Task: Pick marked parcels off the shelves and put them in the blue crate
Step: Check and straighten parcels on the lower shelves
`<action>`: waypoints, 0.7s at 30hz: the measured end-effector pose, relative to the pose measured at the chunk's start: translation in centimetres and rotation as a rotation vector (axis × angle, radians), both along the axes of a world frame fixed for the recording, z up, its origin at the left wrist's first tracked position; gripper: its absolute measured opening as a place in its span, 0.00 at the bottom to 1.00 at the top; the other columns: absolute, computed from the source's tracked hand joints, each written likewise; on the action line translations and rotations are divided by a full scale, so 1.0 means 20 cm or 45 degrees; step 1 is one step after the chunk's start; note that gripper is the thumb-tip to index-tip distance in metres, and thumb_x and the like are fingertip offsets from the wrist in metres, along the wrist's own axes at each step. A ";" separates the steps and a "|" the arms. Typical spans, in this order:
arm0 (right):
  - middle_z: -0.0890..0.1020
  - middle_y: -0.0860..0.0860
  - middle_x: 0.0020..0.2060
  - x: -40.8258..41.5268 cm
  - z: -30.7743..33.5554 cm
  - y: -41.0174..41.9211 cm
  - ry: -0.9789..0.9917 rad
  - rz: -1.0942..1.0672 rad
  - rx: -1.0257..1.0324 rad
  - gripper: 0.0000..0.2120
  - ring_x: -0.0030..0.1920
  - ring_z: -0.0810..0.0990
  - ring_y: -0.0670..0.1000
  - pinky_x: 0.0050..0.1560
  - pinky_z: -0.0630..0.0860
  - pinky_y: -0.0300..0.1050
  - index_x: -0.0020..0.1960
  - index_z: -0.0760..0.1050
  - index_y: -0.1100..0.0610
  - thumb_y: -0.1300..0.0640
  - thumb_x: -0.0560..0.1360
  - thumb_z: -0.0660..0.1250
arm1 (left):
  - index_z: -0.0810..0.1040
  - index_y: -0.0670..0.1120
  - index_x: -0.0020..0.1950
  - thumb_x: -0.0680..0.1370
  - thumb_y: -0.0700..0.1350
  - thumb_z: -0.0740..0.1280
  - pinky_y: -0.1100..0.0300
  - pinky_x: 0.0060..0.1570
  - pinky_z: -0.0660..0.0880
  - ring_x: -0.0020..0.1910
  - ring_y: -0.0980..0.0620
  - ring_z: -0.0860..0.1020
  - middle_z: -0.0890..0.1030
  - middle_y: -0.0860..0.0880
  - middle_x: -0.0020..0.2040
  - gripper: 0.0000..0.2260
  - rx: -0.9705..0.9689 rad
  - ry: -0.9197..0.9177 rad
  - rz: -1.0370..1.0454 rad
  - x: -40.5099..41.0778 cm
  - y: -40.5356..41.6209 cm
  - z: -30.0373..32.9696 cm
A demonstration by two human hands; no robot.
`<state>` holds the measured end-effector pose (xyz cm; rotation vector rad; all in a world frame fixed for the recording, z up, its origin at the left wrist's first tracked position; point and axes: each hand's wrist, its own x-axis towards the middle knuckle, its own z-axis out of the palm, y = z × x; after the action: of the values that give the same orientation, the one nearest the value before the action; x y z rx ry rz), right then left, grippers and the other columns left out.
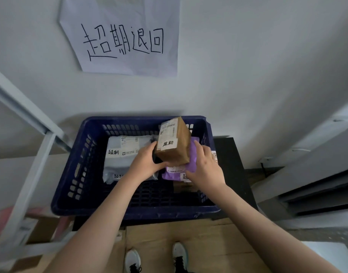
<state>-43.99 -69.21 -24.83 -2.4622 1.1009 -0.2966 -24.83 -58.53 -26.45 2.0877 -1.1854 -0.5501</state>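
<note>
Hovering tilted over the right half of the dark blue slotted plastic crate (66,194) is a brown cardboard box with a white shipping label and a handwritten mark (174,141). The left hand (147,164) grips its near lower corner with fingers curled against the left face and thumb beneath, and the right hand (205,166) touches its right side with fairly straight fingers; whether those fingers also press the purple plastic mailer bag (175,172) below I cannot tell. Since the hold looks low and one-sided, the top-heavy box could tip away and land on edge. It may also settle crooked on the soft mailer and slide toward two white plastic mailer bags (121,152) lying at left, covering their marks.
</note>
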 end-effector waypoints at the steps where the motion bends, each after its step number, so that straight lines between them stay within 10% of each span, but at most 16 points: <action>1: 0.66 0.50 0.68 0.00 -0.01 0.00 0.010 -0.002 0.009 0.45 0.65 0.72 0.54 0.51 0.81 0.53 0.77 0.52 0.48 0.49 0.68 0.74 | 0.72 0.50 0.73 0.69 0.55 0.81 0.50 0.64 0.76 0.63 0.53 0.76 0.78 0.50 0.65 0.36 0.017 0.002 0.014 0.00 0.00 0.01; 21: 0.74 0.52 0.60 0.02 0.04 -0.15 -0.130 -0.162 0.165 0.32 0.56 0.77 0.51 0.50 0.77 0.43 0.73 0.64 0.52 0.55 0.72 0.73 | 0.68 0.55 0.76 0.73 0.57 0.77 0.56 0.62 0.75 0.66 0.56 0.75 0.77 0.55 0.69 0.34 0.088 -0.072 -0.243 -0.13 -0.23 -0.02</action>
<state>-43.67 -72.24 -23.94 -2.2430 1.1962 -0.3731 -27.40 -63.19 -26.82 2.0724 -1.4268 -0.6307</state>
